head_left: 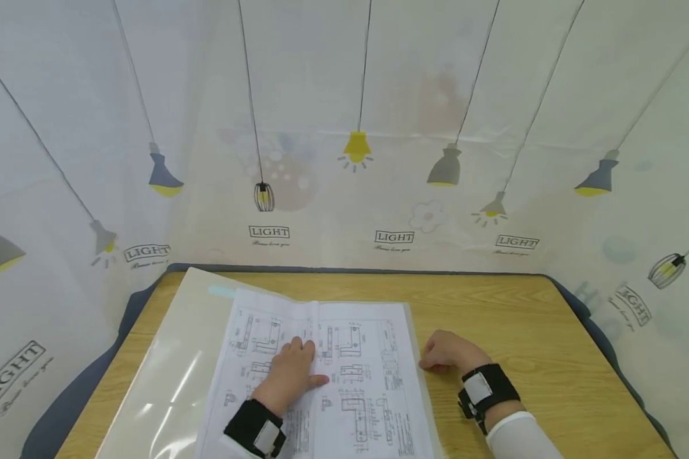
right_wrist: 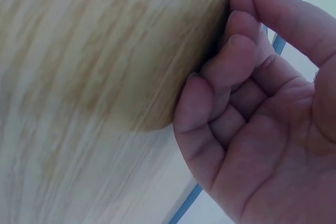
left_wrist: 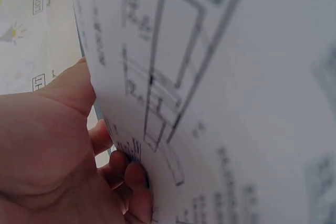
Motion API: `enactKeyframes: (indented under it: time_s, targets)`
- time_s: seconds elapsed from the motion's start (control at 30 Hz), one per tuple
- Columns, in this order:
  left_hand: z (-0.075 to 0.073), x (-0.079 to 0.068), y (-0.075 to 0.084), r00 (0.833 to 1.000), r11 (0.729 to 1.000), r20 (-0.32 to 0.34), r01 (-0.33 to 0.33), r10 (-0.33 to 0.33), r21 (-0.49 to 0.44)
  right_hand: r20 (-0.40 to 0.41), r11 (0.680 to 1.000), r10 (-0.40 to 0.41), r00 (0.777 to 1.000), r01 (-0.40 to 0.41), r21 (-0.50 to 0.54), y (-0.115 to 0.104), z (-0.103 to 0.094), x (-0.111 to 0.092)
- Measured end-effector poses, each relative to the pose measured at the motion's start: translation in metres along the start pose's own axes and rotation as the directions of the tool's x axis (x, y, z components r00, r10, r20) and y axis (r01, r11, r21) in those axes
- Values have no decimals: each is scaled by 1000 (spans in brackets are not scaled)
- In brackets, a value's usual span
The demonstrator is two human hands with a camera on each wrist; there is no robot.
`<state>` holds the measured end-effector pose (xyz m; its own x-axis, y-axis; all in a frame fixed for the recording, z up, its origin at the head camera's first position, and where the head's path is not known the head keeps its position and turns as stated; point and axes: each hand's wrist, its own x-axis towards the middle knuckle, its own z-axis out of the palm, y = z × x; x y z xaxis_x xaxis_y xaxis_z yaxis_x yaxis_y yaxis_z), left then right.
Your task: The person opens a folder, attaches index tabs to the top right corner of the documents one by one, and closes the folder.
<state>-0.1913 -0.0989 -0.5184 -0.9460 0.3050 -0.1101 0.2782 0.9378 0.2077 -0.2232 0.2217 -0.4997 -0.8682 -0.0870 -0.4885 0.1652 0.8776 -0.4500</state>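
Observation:
A folder with a pale, glossy cover (head_left: 166,357) lies open on the table, holding printed sheets with technical drawings (head_left: 373,357). My left hand (head_left: 289,376) rests on the sheets by the middle fold, thumb out to the right; the left wrist view has the left hand (left_wrist: 58,156) against the paper with its fingers loosely bent. At the folder's right edge is my right hand (head_left: 450,354), fingers curled. In the right wrist view, thumb and forefinger of the right hand (right_wrist: 252,103) meet at a thin pale edge, seemingly pinching the folder's edge; little of that edge shows.
The wood-grain table (head_left: 540,357) extends to the right of the folder and behind it. A dark blue border (head_left: 344,269) runs along the table's edge. Around it hangs a pale sheet (head_left: 333,76) printed with lamps. A light blue tab (head_left: 222,291) shows at the folder's top.

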Motion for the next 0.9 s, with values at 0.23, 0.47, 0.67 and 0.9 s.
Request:
enactKeyframes:
  time_s: [0.23,0.47,0.67,0.9]
  targets:
    - [-3,-4,3,1000,1000,-16,4,-3,23,-33,999,-42,999,43,24,0,5,-5]
    - [-7,-5,6,1000,1000,-16,7,-7,-11,-116,995,-98,988,99,-3,0,10,-12]
    - [-4,-1,6,1000,1000,-19,4,-4,5,-254,986,-155,955,136,-94,-1,20,-22]
    - [-3,-3,3,1000,1000,-15,15,-15,1,-331,961,-248,910,188,-204,-31,32,-50]
